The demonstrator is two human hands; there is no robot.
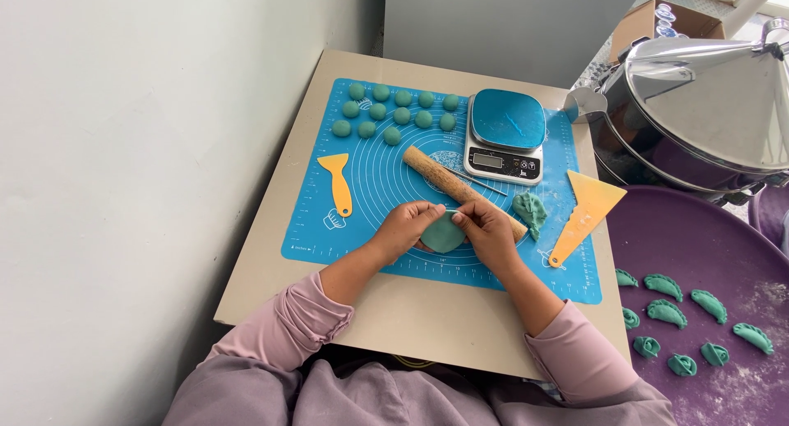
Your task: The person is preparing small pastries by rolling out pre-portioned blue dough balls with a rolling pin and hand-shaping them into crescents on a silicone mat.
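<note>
A flat green dough disc is held between both hands over the blue silicone mat. My left hand grips its left edge and my right hand pinches its top right edge. A wooden rolling pin lies diagonally just behind the hands, with a thin metal stick beside it. A lump of green dough rests to the right of my right hand.
Several green dough balls sit at the mat's far left. A kitchen scale, a small yellow scraper and a large yellow scraper lie on the mat. Folded green dumplings rest on a purple tray beside a steel steamer.
</note>
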